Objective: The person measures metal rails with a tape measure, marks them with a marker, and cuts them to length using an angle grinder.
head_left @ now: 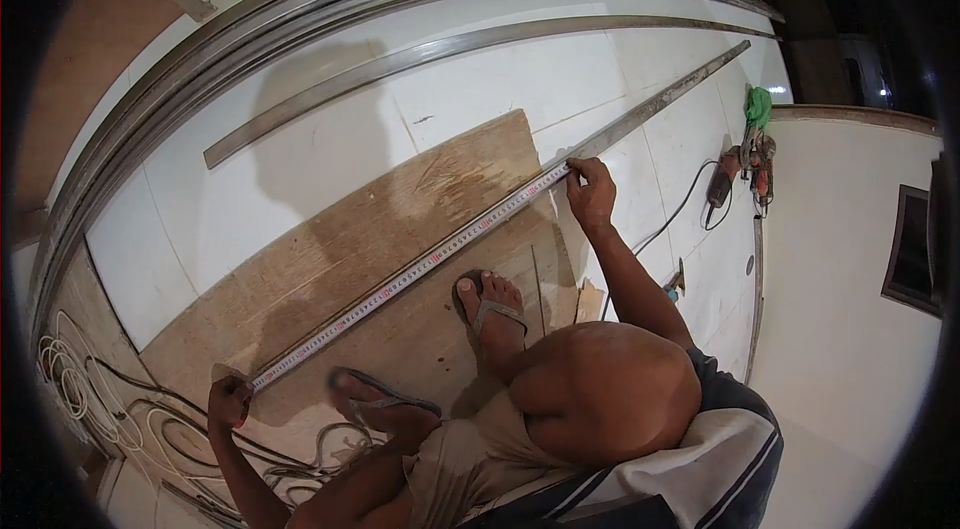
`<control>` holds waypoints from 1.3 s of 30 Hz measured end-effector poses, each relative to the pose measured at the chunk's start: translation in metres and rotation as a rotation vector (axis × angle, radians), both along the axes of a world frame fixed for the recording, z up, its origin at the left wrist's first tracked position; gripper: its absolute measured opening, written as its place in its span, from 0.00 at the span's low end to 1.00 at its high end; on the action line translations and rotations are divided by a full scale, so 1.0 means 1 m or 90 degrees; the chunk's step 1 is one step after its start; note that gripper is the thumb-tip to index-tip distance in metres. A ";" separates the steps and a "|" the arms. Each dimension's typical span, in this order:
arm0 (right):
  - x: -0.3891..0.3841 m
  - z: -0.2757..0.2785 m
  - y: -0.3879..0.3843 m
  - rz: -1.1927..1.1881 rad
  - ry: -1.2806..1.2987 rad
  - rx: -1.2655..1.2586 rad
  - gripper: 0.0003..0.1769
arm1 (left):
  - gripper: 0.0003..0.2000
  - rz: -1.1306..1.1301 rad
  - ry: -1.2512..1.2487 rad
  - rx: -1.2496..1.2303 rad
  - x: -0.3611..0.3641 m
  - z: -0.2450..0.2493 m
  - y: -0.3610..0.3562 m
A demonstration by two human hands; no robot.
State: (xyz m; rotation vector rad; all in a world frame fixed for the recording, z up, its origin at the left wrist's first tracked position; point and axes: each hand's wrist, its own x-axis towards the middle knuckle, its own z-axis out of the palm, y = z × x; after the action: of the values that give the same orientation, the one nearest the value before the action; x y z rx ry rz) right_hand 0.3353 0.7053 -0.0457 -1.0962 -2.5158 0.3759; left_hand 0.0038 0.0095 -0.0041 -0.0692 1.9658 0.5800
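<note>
In the head view, a measurement along a long bar is in hand. The tape measure [410,274] is drawn out in a straight line between the two hands, along the near part of a flat metal bar [660,104]. The bar lies slantwise across a plywood sheet [400,199] on the tiled floor [300,149].

The left hand [228,399] is down at the near end, its fingers [240,387] closed narrowly on the tape's end, at the corner of the plywood. The right hand [592,191] is at the far end, its fingers [578,169] curled down and pinching the tape against the bar. Beyond these fingers the bar runs on bare toward the far wall.

As I judge it, a clean reading calls for the tape to be taut, flat on the bar and square at both ends.

Between the two hands, on the near side of the tape, are the person's feet in sandals [490,314]. Below the left fingers a tangle of cables [90,389] lies on the floor. To the right of the right fingers are power tools [745,169] with a green cloth [758,107], well apart from the tape. Above the tape lie curved metal rails [300,9].
</note>
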 end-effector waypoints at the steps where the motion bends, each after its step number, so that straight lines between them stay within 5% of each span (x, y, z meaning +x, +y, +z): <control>1: -0.001 -0.002 0.001 0.002 -0.002 0.003 0.11 | 0.10 -0.001 0.001 0.000 -0.001 -0.003 -0.002; 39: -0.008 -0.008 0.000 -0.011 0.019 0.026 0.10 | 0.10 -0.008 0.003 0.000 -0.006 -0.016 -0.014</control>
State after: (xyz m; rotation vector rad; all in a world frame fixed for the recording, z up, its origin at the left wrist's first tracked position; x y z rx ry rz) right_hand 0.3268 0.7055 -0.0538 -1.0878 -2.4766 0.3331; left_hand -0.0019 -0.0049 -0.0200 -0.0556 1.9697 0.5726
